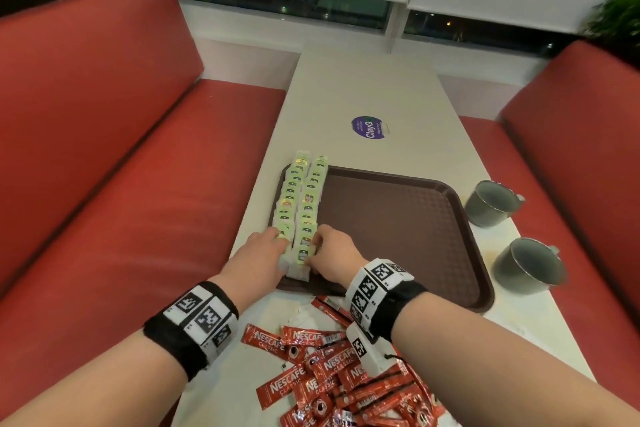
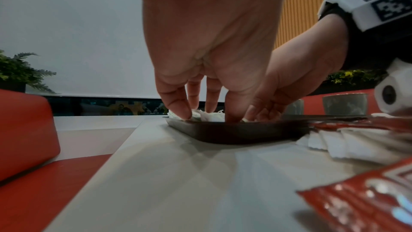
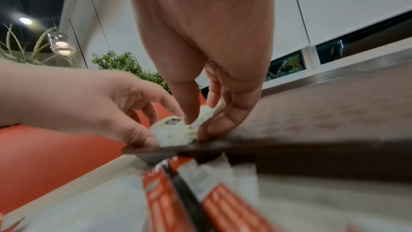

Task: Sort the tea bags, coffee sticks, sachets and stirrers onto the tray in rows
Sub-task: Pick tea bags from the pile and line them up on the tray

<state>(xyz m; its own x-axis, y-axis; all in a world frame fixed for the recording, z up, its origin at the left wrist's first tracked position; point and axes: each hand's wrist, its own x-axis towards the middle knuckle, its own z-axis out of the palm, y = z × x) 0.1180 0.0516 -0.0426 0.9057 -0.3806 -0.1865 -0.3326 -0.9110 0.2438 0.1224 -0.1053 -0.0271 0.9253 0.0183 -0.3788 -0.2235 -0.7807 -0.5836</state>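
Two rows of green-and-white tea bags run along the left side of the brown tray. My left hand holds the nearest bags of the left row, thumb at the tray's front rim and fingertips down on the bags. My right hand pinches the nearest bags of the right row between thumb and fingers. A pile of red Nescafé coffee sticks lies on the table under my right forearm, with thin dark sticks among them. White sachets lie just in front of the tray.
Two grey mugs stand right of the tray near the table edge. A purple sticker marks the white table beyond the tray. Red benches flank the narrow table. The tray's middle and right are bare.
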